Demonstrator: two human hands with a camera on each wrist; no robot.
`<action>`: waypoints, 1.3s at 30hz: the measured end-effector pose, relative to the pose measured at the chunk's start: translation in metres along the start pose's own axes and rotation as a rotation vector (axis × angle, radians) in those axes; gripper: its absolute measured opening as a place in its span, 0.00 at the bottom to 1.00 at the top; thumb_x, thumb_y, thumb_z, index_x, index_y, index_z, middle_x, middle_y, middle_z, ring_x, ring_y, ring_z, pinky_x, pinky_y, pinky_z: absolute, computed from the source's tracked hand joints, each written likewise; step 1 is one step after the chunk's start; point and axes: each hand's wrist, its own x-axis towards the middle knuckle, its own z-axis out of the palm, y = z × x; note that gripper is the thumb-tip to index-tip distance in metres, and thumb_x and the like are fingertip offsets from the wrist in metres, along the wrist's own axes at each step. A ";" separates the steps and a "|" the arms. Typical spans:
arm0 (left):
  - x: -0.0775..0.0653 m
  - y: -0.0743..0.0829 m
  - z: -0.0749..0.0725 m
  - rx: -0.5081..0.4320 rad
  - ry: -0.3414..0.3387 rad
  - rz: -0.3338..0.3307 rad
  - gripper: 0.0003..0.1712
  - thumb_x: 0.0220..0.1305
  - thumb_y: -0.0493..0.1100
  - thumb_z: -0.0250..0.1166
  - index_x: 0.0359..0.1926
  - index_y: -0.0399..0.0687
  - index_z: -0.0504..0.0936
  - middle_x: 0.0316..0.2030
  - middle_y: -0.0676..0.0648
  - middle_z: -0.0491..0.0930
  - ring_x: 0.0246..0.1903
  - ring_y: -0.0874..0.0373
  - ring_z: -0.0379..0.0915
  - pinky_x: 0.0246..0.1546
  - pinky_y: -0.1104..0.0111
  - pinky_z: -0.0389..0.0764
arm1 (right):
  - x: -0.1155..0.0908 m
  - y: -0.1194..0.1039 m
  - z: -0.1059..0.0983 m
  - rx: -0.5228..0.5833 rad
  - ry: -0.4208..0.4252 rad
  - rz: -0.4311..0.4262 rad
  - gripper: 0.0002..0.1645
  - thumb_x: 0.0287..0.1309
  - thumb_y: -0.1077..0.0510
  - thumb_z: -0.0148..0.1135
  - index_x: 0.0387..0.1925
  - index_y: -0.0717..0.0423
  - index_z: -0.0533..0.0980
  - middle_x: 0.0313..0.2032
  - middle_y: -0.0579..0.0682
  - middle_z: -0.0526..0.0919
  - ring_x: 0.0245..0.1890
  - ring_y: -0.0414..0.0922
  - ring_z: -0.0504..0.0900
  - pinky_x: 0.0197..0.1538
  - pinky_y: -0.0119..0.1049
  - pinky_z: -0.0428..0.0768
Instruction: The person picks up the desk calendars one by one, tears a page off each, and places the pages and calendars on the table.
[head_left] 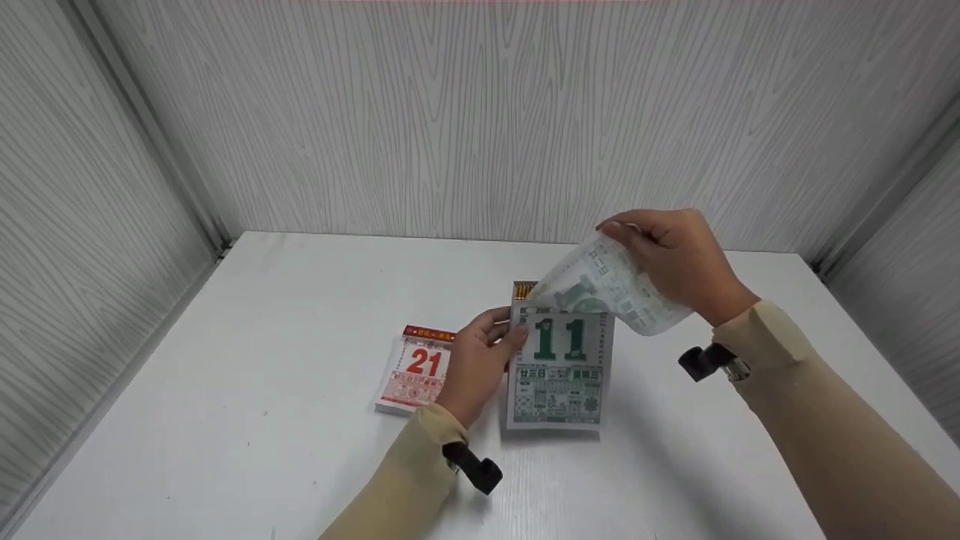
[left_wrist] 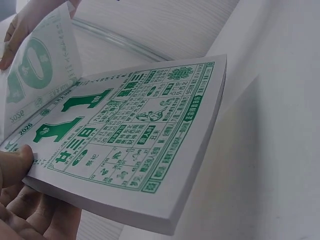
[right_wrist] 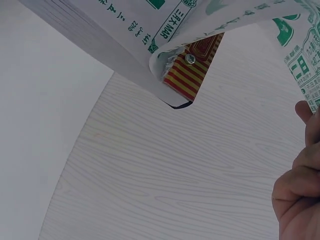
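Right of the red calendar (head_left: 414, 373) with "21", the green calendar (head_left: 559, 394), reading "11" and "2026", is gripped by the left hand (head_left: 480, 364). Its raised page (head_left: 589, 274) is pinched by the right hand (head_left: 679, 255).

The thick white paper calendar pad with green print (head_left: 559, 379) reads "11", "2026", "廿三日" and "三月大 MAR". Its lifted, translucent white sheet (left_wrist: 44, 70) bears a green "10" and, apparently, "廿二日". The small red-and-white block calendar (head_left: 412, 375) shows a red "21".
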 end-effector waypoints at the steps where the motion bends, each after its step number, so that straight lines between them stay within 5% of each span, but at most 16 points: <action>1: 0.000 0.000 0.000 0.002 0.000 -0.002 0.21 0.74 0.45 0.65 0.65 0.47 0.78 0.53 0.48 0.87 0.48 0.54 0.86 0.48 0.63 0.86 | 0.000 0.001 0.000 -0.001 0.007 -0.001 0.10 0.71 0.59 0.64 0.46 0.55 0.89 0.39 0.53 0.91 0.26 0.44 0.85 0.28 0.24 0.82; 14: 0.000 0.004 0.002 0.030 0.020 -0.027 0.20 0.74 0.45 0.65 0.64 0.50 0.79 0.52 0.50 0.87 0.48 0.56 0.86 0.50 0.63 0.85 | -0.003 0.010 -0.001 -0.006 0.051 0.017 0.11 0.73 0.56 0.63 0.45 0.55 0.89 0.35 0.52 0.90 0.21 0.41 0.84 0.23 0.26 0.80; 23: 0.001 0.001 0.001 0.081 -0.003 0.012 0.20 0.74 0.47 0.65 0.63 0.49 0.80 0.51 0.48 0.87 0.46 0.56 0.86 0.49 0.63 0.85 | -0.004 -0.011 -0.008 -0.051 -0.107 0.100 0.13 0.70 0.48 0.66 0.44 0.51 0.88 0.38 0.50 0.90 0.29 0.45 0.86 0.30 0.27 0.82; 39: 0.000 0.003 0.008 0.050 0.006 0.013 0.21 0.74 0.46 0.65 0.65 0.49 0.79 0.52 0.49 0.87 0.47 0.56 0.86 0.50 0.62 0.85 | 0.004 -0.008 -0.008 -0.105 0.025 0.026 0.12 0.71 0.54 0.65 0.47 0.54 0.89 0.37 0.51 0.91 0.24 0.43 0.86 0.26 0.25 0.82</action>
